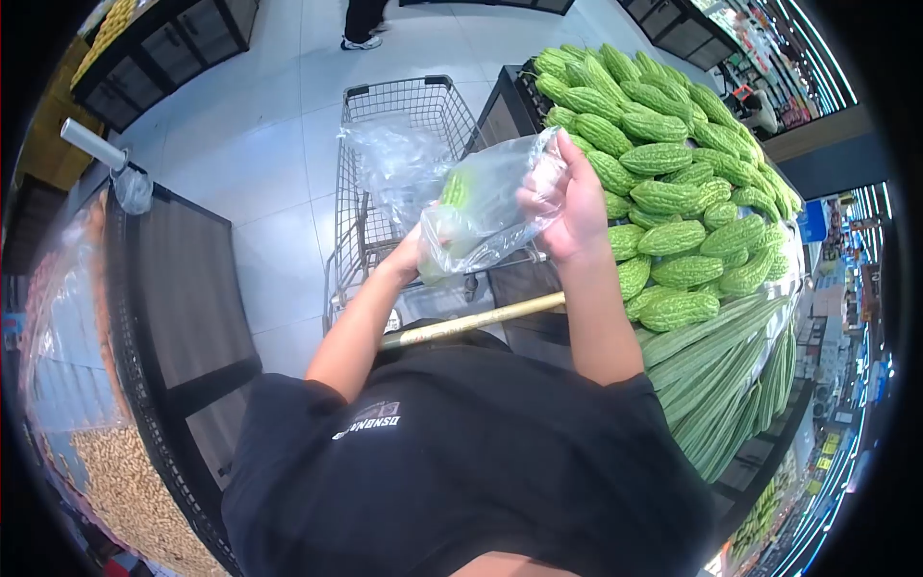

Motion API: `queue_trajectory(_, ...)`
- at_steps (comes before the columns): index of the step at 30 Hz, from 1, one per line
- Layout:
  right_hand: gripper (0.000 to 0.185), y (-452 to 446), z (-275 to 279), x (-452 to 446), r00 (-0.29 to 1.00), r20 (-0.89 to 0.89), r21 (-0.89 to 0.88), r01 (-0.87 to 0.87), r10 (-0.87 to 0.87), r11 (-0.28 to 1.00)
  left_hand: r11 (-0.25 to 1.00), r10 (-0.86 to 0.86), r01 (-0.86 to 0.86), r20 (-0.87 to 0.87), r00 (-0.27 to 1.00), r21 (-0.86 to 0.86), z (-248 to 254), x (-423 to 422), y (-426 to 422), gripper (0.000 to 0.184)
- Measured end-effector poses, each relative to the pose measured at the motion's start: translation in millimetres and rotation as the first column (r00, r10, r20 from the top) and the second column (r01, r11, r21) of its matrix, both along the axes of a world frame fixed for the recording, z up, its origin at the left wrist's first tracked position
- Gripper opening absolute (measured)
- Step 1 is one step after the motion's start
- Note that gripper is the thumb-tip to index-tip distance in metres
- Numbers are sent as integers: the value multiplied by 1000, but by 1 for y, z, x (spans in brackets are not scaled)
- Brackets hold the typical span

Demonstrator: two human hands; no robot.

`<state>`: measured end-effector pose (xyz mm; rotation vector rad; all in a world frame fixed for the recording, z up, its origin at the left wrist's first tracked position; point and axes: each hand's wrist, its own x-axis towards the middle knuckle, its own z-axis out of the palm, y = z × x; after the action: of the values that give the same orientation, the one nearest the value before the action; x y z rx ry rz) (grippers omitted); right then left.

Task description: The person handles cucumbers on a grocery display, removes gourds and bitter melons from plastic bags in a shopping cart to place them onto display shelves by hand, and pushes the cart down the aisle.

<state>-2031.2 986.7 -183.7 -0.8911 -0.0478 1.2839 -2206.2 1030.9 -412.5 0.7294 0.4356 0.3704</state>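
Observation:
A clear plastic bag (502, 197) is spread between my two hands over a shopping cart. My right hand (569, 202) is closed on the bag's right edge, fingers bunched in the film. Through the plastic shows a green bitter melon (456, 189), tilted upright on the bag's left side. Around its lower part is my left hand (413, 252), closed, with most of its fingers blurred behind the film; whether they are inside or outside the bag I cannot tell. More crumpled plastic film (389, 159) hangs to the left above the cart.
The wire shopping cart (348, 207) stands right ahead, its yellowish handle (481, 320) at my waist. Piled bitter melons (663, 197) and long ribbed green gourds (716, 375) fill the stand on my right. Left are a bag roll (93, 144) and peanuts (135, 490). A person's shoe (361, 43) shows ahead.

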Motion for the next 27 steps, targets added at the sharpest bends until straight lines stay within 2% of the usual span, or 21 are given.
queue_trajectory(2,25,6,-1,-2,999,-28,101,-35,38,994,997,-6,5,-18,1000,-82,-10,0,-4,55)
queue_trajectory(3,29,8,0,-3,996,-67,159,-52,63,986,1000,6,-6,-12,1000,8,-9,1,-4,42)
queue_trajectory(7,29,18,11,-9,987,-75,330,-109,141,938,999,32,-32,0,999,-29,9,2,0,51)
queue_trajectory(9,30,20,16,-7,991,-56,336,-94,119,937,997,74,-74,1,997,25,23,-1,1,57)
queue_trajectory(12,30,23,21,-2,993,-66,360,-68,98,930,951,37,8,-142,989,308,11,-3,20,63)
queue_trajectory(13,30,23,22,0,993,-61,370,-67,96,927,927,143,-93,-113,983,363,26,-6,28,63)
queue_trajectory(15,33,24,26,-1,996,-59,363,-47,73,931,841,338,-285,-36,940,461,67,-14,48,61)
queue_trajectory(17,35,25,26,0,994,-62,381,-61,91,922,643,328,-342,156,932,685,122,-23,68,54)
queue_trajectory(20,37,29,24,0,996,-32,366,-61,79,929,316,253,-83,0,967,945,198,-11,74,44)
queue_trajectory(21,37,29,24,0,998,-16,354,-56,66,933,305,176,116,-175,969,945,205,-4,84,31)
queue_trajectory(24,35,25,28,0,988,142,248,21,-58,969,497,181,-21,-80,980,867,189,14,104,21)
queue_trajectory(27,33,11,27,4,924,373,192,15,-87,981,831,188,-200,76,979,518,198,18,104,22)
